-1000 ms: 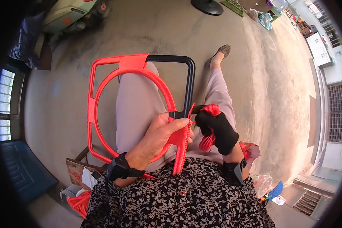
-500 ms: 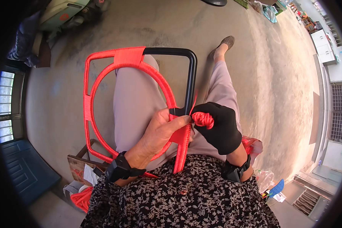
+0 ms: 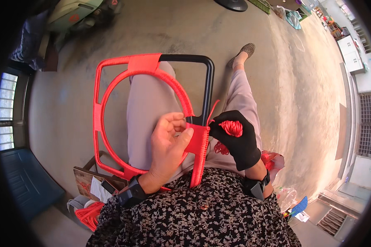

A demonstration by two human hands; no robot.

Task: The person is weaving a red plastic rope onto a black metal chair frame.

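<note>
Squarish black tubular frame, mostly red-wrapped, sits over the lap, plenty of gray concrete floor past its far edge. Bare left hand pretty loose, thumb on the wrap; black-gloved right hand clutching a red cord bundle.

Floor glares bright at right; edges bend into black.

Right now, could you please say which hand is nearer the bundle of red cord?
Right: the black-gloved right hand holds the red cord bundle; the bare left hand is left of it, at the red-wrapped black frame.
</note>
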